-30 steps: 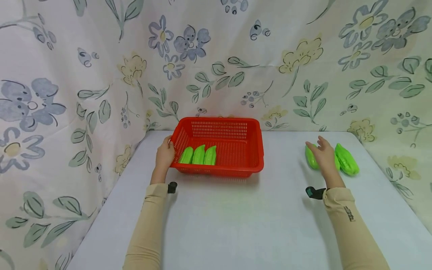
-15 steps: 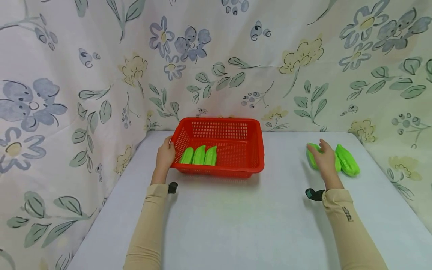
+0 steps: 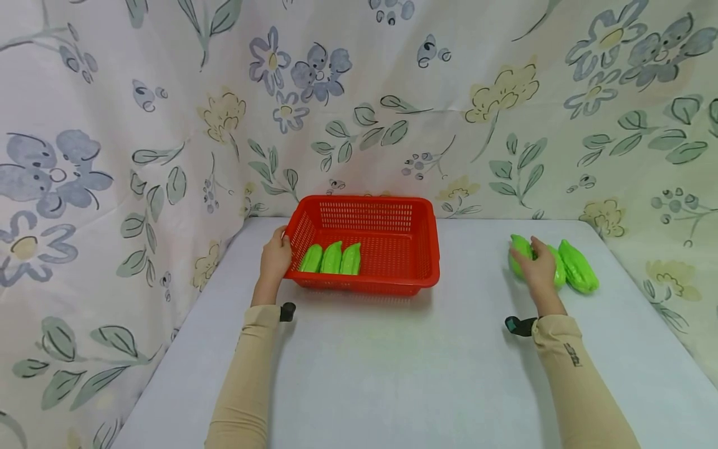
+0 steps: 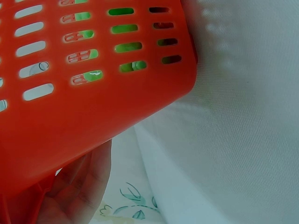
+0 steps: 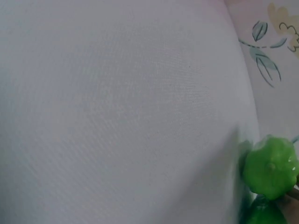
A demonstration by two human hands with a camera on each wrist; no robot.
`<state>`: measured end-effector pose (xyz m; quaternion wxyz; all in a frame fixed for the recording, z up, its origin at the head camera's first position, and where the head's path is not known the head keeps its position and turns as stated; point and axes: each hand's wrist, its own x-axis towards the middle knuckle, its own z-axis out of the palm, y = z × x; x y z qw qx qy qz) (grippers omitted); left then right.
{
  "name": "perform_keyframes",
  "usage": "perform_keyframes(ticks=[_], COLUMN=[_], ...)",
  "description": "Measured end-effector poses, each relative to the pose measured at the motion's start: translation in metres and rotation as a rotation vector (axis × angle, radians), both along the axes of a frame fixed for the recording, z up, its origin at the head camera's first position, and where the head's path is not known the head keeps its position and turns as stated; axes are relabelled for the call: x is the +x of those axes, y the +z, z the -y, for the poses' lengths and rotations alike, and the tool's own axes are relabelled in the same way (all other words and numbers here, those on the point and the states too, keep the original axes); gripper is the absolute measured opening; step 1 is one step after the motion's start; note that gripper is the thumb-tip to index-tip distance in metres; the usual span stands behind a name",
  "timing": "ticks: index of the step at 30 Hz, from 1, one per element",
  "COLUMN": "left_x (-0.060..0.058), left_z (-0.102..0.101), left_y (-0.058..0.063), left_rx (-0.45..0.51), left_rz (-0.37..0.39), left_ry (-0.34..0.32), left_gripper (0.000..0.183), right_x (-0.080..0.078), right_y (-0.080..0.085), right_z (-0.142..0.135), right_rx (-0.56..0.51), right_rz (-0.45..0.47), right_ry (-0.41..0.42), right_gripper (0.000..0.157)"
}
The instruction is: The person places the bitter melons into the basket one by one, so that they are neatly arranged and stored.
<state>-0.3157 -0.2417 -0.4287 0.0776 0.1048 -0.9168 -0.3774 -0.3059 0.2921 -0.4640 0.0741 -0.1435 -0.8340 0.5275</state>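
Observation:
In the head view my left hand (image 3: 275,257) grips the left rim of a red plastic basket (image 3: 387,289) with slotted walls. Three bright green bitter melons (image 3: 331,257) lie side by side in its left part. The left wrist view has fingers (image 4: 96,179) under the rim of the basket (image 4: 107,102). At the right of the table, my right hand (image 3: 537,265) holds a green bitter melon (image 3: 521,247) between thumb and fingers. Two others, one partly behind the hand and one bitter melon (image 3: 579,267) beyond it, lie alongside. The right wrist view catches the held bitter melon (image 5: 270,168) end-on.
A white table (image 3: 392,368) carries everything. Floral cloth (image 3: 359,100) hangs behind its back edge and along the sides. The basket stands near that back edge, left of the green bitter melons at the right.
My right hand has lowered and closed around the leftmost loose bitter melon, which has shifted slightly. The left hand and the basket stay where they were.

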Motion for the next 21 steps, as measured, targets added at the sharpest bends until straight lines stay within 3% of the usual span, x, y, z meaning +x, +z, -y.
perform_keyframes(ticks=[10,21], left_x=[-0.0001,-0.0003], left_z=[-0.0003,-0.0006], left_y=[-0.0003,-0.0005], left_rx=[0.008,-0.001], left_rz=[0.013,0.013], left_ry=[0.005,0.007], left_gripper=[0.048,0.048], right_x=[0.0001,0.0004], right_y=[-0.01,-0.0093], right_z=[0.0025,0.0013], right_rx=[0.013,-0.013], right_rz=[0.018,0.026], right_ry=[0.011,0.0], right_gripper=[0.071,0.069])
